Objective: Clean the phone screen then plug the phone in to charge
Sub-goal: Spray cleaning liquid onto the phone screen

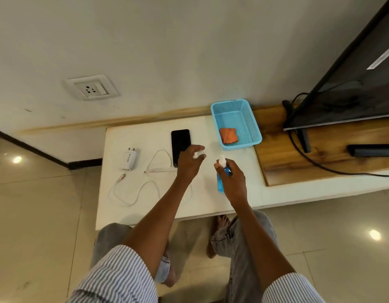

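Observation:
A black phone (180, 142) lies screen up on the white table (211, 200). My left hand (189, 164) hovers over the phone's near end, pinching a small white cap (199, 153). Just to its right, my right hand (231, 181) grips a blue spray bottle (221, 181) with a white nozzle (222, 160), held upright above the table. An orange cloth (228, 135) sits in a blue basket (250, 121). A white charger plug (130, 159) and a white cable (132, 193) lie at the left. A wall socket (91, 87) is above them.
A dark TV (353, 84) stands on a wooden board (298, 154) at the right, with a black cord trailing over it and a black bar beside. My knees and bare feet are below the table's near edge, over a tiled floor.

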